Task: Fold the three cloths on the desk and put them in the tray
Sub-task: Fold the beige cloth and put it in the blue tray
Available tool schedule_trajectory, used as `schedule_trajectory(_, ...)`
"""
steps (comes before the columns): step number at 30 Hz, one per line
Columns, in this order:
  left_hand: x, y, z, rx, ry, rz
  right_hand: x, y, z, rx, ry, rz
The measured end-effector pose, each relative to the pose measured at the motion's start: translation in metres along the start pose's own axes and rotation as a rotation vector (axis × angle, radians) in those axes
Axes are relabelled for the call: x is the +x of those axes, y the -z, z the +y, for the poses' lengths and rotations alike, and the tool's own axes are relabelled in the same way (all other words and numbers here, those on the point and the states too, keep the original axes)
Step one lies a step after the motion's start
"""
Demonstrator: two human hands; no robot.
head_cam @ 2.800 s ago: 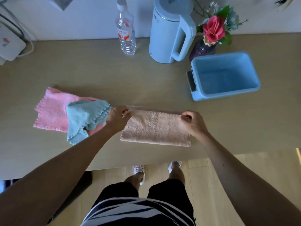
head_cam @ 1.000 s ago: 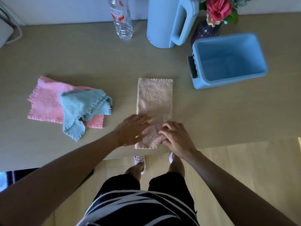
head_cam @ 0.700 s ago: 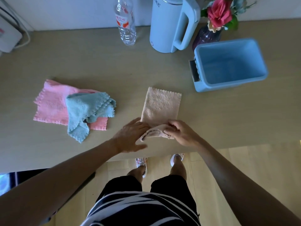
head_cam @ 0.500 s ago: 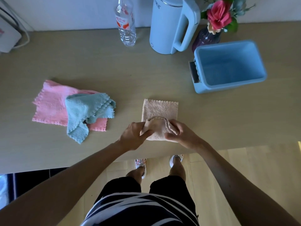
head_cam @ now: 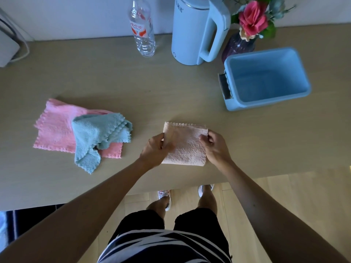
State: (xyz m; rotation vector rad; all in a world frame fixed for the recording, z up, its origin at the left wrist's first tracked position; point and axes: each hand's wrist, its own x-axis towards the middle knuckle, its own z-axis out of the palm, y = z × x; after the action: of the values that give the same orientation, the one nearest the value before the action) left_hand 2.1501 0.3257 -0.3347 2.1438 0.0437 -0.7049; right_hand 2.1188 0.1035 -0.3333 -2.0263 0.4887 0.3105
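A beige cloth [head_cam: 185, 147] lies folded into a small square near the desk's front edge. My left hand [head_cam: 154, 150] pinches its left edge and my right hand [head_cam: 215, 147] pinches its upper right corner. To the left, a crumpled light blue cloth [head_cam: 98, 133] rests on top of a pink cloth [head_cam: 55, 128] that lies flat. The blue tray [head_cam: 266, 103], a deep plastic bin with nothing inside, stands at the right rear of the desk.
Along the back wall stand a clear water bottle [head_cam: 143, 33], a light blue kettle [head_cam: 197, 29] and a purple vase with a pink flower [head_cam: 247, 29]. A white device with a cable [head_cam: 9, 48] sits at the far left. The desk's front edge [head_cam: 190, 185] runs just below the cloth.
The beige cloth's near end was lifted and folded away from me, turning the long strip into a square. Both hands moved from the near end up to its sides.
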Motion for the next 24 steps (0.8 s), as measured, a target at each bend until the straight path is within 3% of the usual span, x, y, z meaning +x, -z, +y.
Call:
schedule_trajectory(7, 0.005, -0.003, -0.006, 0.085, -0.099, 0.122, 0.017, -0.008, 0.002, -0.164, -0.012, 0.063)
schedule_trajectory(12, 0.006, -0.007, -0.01, 0.128, -0.117, 0.122, 0.022, -0.011, 0.004, -0.202, 0.053, 0.094)
schedule_trajectory(15, 0.002, -0.005, -0.008, 0.291, -0.142, 0.198, 0.018, -0.011, 0.0, -0.215, 0.099, 0.159)
schedule_trajectory(18, -0.002, -0.006, -0.004, 0.581, -0.427, 0.364, 0.007, -0.013, -0.004, -0.338, 0.212, 0.339)
schedule_trajectory(20, 0.0, -0.011, -0.005, 0.693, -0.625, 0.296, -0.004, -0.02, -0.006, -0.486, 0.355, 0.37)
schedule_trajectory(22, 0.004, -0.016, -0.006, 0.764, -0.704, 0.16, -0.013, -0.031, 0.0, -0.614, 0.428, 0.253)
schedule_trajectory(24, 0.01, -0.022, -0.011, 0.858, -0.707, 0.072, -0.018, -0.044, 0.009, -0.734, 0.384, 0.095)
